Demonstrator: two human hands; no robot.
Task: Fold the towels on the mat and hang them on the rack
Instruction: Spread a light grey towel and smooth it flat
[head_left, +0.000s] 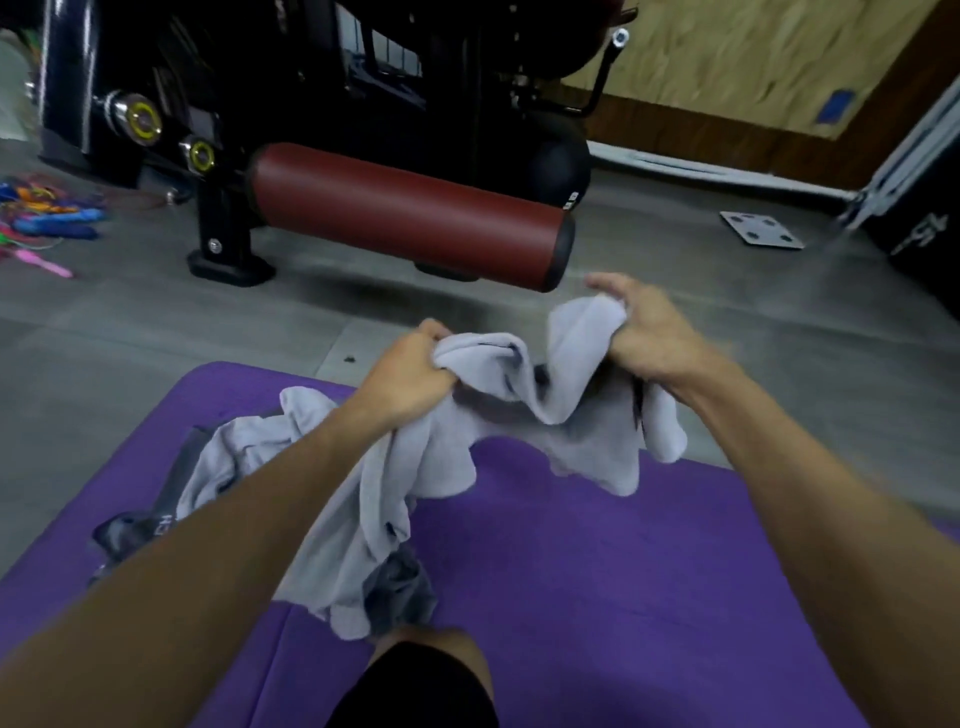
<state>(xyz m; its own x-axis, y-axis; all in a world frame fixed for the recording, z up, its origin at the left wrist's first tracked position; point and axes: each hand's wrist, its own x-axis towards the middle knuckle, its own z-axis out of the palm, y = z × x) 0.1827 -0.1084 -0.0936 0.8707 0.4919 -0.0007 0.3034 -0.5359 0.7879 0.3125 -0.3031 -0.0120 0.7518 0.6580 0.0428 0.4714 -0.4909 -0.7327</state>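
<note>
A crumpled light grey towel (561, 405) hangs between both hands above the purple mat (597, 561). My left hand (410, 371) grips a bunched edge of it at the middle of the view. My right hand (641, 325) grips another bunched edge farther right and slightly higher. The cloth sags between them and trails down to the mat near my knee (431, 649). A second pale grey towel (244, 447) lies rumpled on the mat's left part, with a dark grey lettered cloth (156, 525) beside it. No rack is in view.
A black gym machine with a dark red padded roller (405, 213) stands on the grey floor just beyond the mat. Coloured skipping ropes (47, 218) lie at far left. A small square plate (761, 231) and a black case (919, 208) sit at right.
</note>
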